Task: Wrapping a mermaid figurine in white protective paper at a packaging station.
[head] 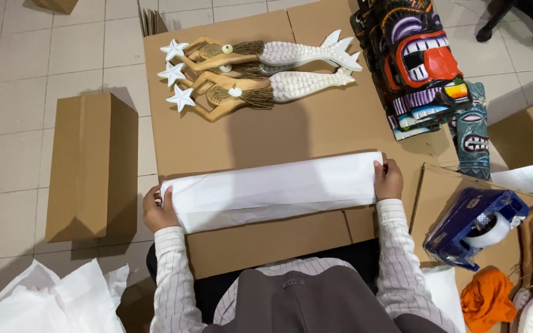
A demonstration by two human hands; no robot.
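A long bundle wrapped in white paper (272, 190) lies across flat brown cardboard (316, 129) in front of me. My left hand (157, 211) grips its left end and my right hand (388, 179) grips its right end. What is inside the wrapping is hidden. Beyond the bundle lie three carved wooden mermaid figures (254, 68) with white tails and white stars, side by side on the cardboard.
A stack of painted wooden masks (424, 65) sits at the upper right. A blue tape dispenser (473, 225) and an orange cloth (485, 296) lie at my right. A closed cardboard box (90, 163) stands at the left, loose white paper (50, 302) at the lower left.
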